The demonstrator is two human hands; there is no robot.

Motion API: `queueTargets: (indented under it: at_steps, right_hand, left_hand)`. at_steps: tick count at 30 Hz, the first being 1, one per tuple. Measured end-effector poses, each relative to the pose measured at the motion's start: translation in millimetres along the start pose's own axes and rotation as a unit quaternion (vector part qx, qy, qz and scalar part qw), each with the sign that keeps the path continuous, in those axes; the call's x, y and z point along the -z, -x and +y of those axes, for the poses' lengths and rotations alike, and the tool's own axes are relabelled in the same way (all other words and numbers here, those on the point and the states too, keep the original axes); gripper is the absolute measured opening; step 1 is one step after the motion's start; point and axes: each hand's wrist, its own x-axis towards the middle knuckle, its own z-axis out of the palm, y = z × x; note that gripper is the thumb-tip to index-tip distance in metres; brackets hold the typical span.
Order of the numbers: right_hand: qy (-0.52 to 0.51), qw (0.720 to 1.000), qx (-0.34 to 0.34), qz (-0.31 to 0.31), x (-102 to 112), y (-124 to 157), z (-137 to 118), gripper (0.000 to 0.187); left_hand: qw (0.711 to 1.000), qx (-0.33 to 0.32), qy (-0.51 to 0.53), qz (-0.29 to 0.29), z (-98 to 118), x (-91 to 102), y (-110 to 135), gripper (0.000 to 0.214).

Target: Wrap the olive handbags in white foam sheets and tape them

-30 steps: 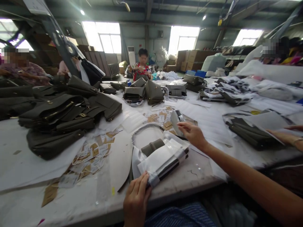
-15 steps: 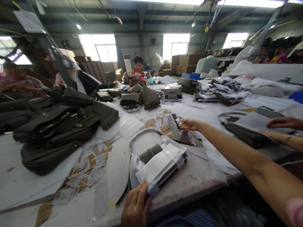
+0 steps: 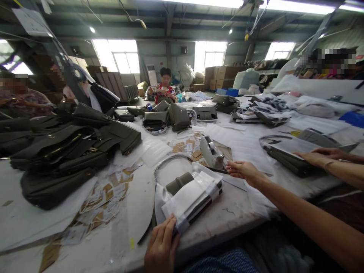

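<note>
In front of me lies a dark olive handbag (image 3: 179, 183), partly covered with white wrapping sheet (image 3: 186, 201), its wrapped handle (image 3: 167, 159) looped behind. My left hand (image 3: 161, 242) grips its near corner, fingers on top and thumb at the edge. A grey tape dispenser (image 3: 209, 149) stands just behind the bag. My right hand (image 3: 246, 172) is stretched out to the right of the dispenser, fingertips pressed together close to its front. Whatever lies between those fingertips is too small to make out.
Dark handbags (image 3: 71, 148) are heaped at left, beside scattered brown and white tags (image 3: 105, 197). More bags (image 3: 179, 115) stand farther back. At right a co-worker's hands (image 3: 321, 157) rest on another bag (image 3: 290, 161). The table edge (image 3: 227, 237) runs in front of me.
My right hand has moved from the dispenser's roll toward me and to the right. My left hand stays on the bag. The co-worker's hands have moved left over the other bag.
</note>
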Motion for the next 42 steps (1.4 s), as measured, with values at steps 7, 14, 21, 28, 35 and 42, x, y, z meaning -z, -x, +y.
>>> queueTargets:
  at_steps: [7,14,21,28,35,42]
  right_hand:
    - [0.146,0.987,0.037,0.06,-3,-39,19,0.038]
    - [0.302,0.946,0.087,0.083,9,-56,5,0.023]
    - [0.35,0.93,0.066,0.084,9,-51,3,0.029]
    - [0.381,0.906,0.132,0.128,8,-37,-3,0.021]
    - [0.344,0.929,0.07,0.121,2,-42,-4,0.026]
    - [0.345,0.926,0.095,0.118,-5,-16,21,0.033]
  left_hand:
    - [1.0,0.011,0.008,0.002,4,4.5,-1,0.03]
    - [1.0,0.016,0.018,0.016,9,6.8,-5,0.029]
    - [0.998,0.036,0.038,0.021,14,10.4,-7,0.03]
    - [0.997,0.05,0.056,0.028,14,8.8,-6,0.034]
    - [0.996,0.062,0.067,0.025,15,10.5,-5,0.038]
    - [0.993,0.08,0.085,0.02,15,5.8,-1,0.047]
